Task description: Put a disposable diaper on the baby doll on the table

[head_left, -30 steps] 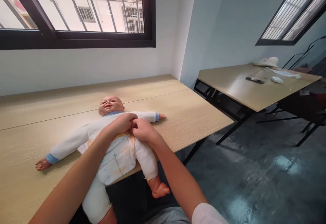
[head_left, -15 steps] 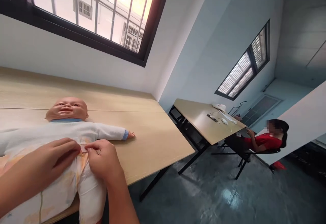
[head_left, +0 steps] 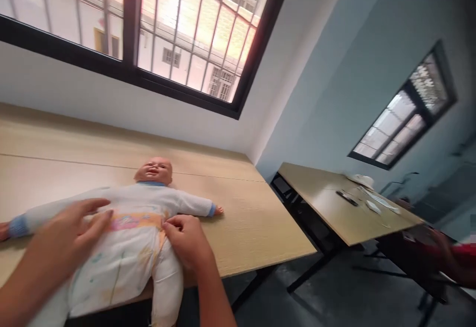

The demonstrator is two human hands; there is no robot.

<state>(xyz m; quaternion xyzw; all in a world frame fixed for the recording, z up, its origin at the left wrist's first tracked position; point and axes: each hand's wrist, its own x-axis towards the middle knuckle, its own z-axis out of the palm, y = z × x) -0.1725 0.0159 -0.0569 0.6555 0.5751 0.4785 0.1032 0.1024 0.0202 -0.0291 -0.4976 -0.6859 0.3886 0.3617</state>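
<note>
A baby doll (head_left: 147, 195) in a white top with blue collar and cuffs lies on its back on the wooden table (head_left: 253, 218). Around its waist is a patterned diaper (head_left: 122, 262) with an orange and pink front band. My right hand (head_left: 188, 240) pinches the diaper's edge at the hip on the right of the view. My left hand (head_left: 80, 228), fingers apart, is over the other side of the waist and holds nothing visible.
A second table (head_left: 323, 198) at the right bears a white cap-like item, a dark object and small white things. Beyond it sits a person in red (head_left: 459, 257), partly cut off. A barred window (head_left: 197, 34) is above the doll's table.
My left hand has left the spot beside my right hand, moved left across the waist and opened, uncovering the band. My right hand stays at the hip. The view has shifted left.
</note>
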